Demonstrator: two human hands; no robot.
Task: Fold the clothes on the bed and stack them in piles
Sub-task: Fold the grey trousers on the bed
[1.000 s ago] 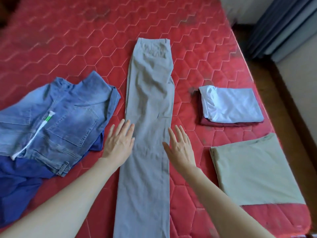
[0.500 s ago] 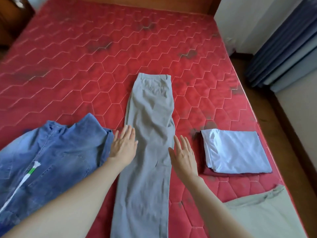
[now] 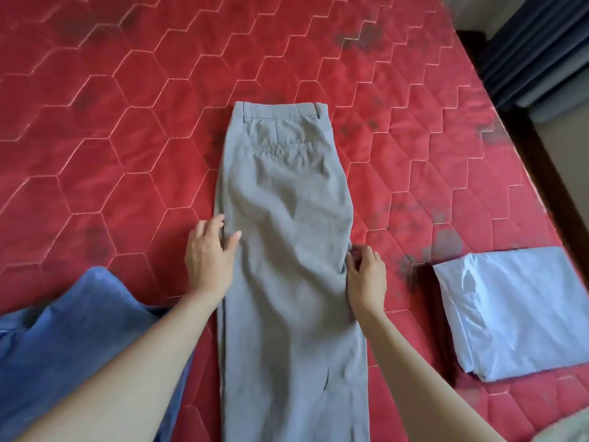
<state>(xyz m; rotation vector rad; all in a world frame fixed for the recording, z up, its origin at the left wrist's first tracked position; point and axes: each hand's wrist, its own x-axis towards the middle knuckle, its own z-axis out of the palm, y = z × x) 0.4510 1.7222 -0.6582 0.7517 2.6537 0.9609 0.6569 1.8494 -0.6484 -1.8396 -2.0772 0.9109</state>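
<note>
Reaching forward from the near edge of the frame, both bare forearms stretch out over the bed (image 3: 111,161) toward the grey trousers (image 3: 287,250), which lie flat and lengthwise on the red quilted mattress with the waistband at the far end and the legs running off the bottom of the view. The left hand (image 3: 208,260) sits at the trousers' left edge about halfway along, its thumb laid on top of the cloth and its fingers (image 3: 207,226) curled at the edge, gripping the fabric. The right hand (image 3: 366,279) is at the opposite edge, level with the left; its fingertips are bent in and pinch the right edge of the cloth.

A second ago both hands lay flat and spread with straight fingers on or beside the trouser legs; now they have travelled up toward the seat and taken hold of the two edges. The view has also shifted forward: the blue jeans (image 3: 79,352) show only as a corner at the lower left, the folded pale blue garment (image 3: 516,311) sits at the right edge, well apart from the trousers, and the folded green piece has almost left the frame.
</note>
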